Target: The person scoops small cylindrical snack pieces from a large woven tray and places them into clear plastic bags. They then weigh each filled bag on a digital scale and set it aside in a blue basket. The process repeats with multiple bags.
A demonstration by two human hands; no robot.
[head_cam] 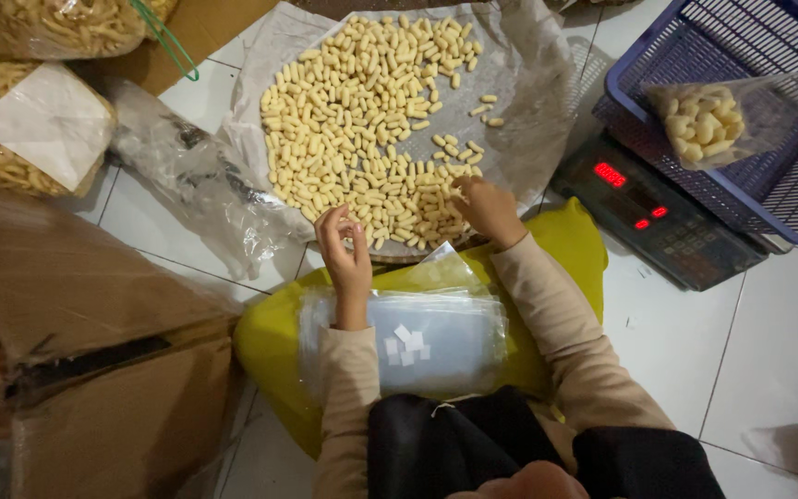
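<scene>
A heap of pale yellow finger-shaped snack pieces (362, 120) lies on a clear plastic sheet (528, 102) on the floor in front of me. My left hand (344, 254) is at the heap's near edge, fingers pinched around a few pieces. My right hand (487, 211) rests palm-down on the near right of the heap, fingers curled into the pieces. A stack of clear plastic bags (417, 337) with small white paper slips lies on a yellow cushion (574, 245) on my lap, just below both hands.
A digital scale (658, 222) with red digits stands at the right, carrying a blue plastic basket (787, 194) that holds a filled snack bag (708, 120). Cardboard boxes (94, 370) are at the left, large snack-filled bags (11, 111) at the top left, crumpled plastic (187, 176) beside the heap.
</scene>
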